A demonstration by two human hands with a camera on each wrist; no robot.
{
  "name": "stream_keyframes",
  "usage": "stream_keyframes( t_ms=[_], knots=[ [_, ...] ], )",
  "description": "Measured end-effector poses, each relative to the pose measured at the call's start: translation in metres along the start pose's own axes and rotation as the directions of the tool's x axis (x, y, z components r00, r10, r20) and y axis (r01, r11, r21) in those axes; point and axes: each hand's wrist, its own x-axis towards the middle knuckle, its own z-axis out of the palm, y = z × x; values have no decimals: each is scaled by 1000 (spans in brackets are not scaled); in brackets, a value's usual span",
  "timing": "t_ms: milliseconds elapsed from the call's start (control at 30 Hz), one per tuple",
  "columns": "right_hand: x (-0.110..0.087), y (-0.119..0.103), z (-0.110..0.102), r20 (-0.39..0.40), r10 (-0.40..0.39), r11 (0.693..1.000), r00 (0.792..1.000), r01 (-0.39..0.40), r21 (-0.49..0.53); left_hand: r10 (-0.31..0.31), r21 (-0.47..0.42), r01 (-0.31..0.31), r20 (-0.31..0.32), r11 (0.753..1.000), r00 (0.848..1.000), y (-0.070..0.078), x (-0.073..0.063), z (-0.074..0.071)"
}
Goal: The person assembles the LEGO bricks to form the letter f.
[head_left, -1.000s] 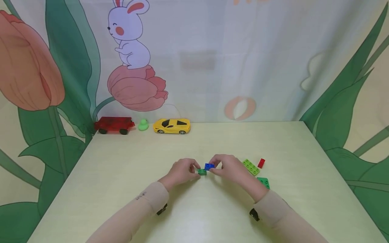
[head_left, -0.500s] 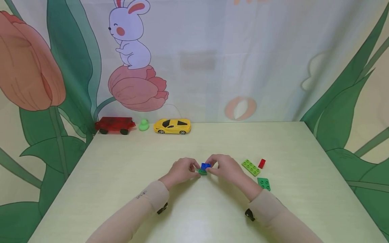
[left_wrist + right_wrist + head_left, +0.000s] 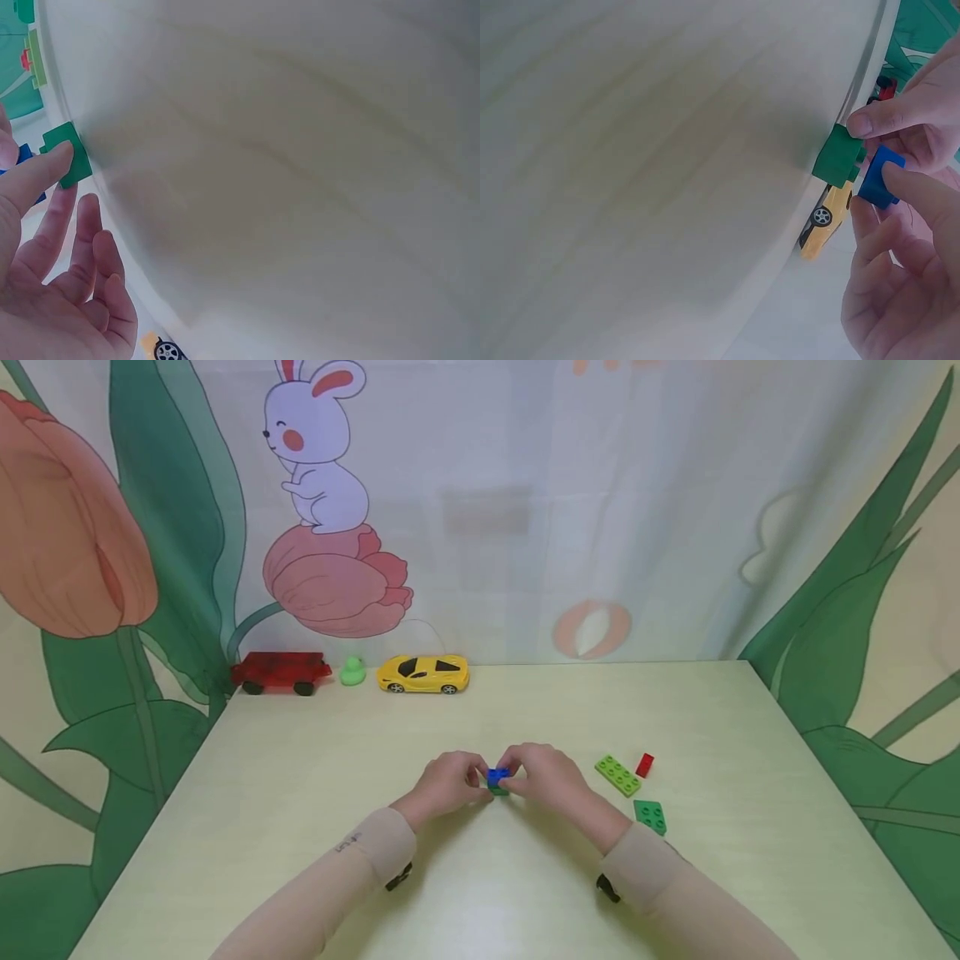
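Note:
My left hand [image 3: 447,782] pinches a small dark green building brick [image 3: 67,154] low over the table, its thumb on the near face. Between thumb and forefinger of my right hand [image 3: 551,779] is a blue building brick [image 3: 881,177]. In the head view the blue brick sits right above the green one, covering its top. The right wrist view shows the blue brick's underside close to the green brick's studs, slightly tilted, with a thin gap between them.
Right of the hands lie a lime green brick [image 3: 618,775], a small red brick [image 3: 644,766] and a green brick [image 3: 649,816]. Along the table's back edge stand a red toy car [image 3: 281,672], a green toy duck [image 3: 352,672] and a yellow toy car [image 3: 423,674].
My right hand has moved left with the blue brick, from beside the green brick to right over it. The left hand has stayed in place with the green brick.

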Motion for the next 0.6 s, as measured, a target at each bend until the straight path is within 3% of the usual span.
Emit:
stream_keyframes(
  t_ms=[600],
  knots=[
    [1,-3,2,-20,-6,998,1000,5,-55,7,22,-7,5,1000,1000,-2,3,0]
  ],
)
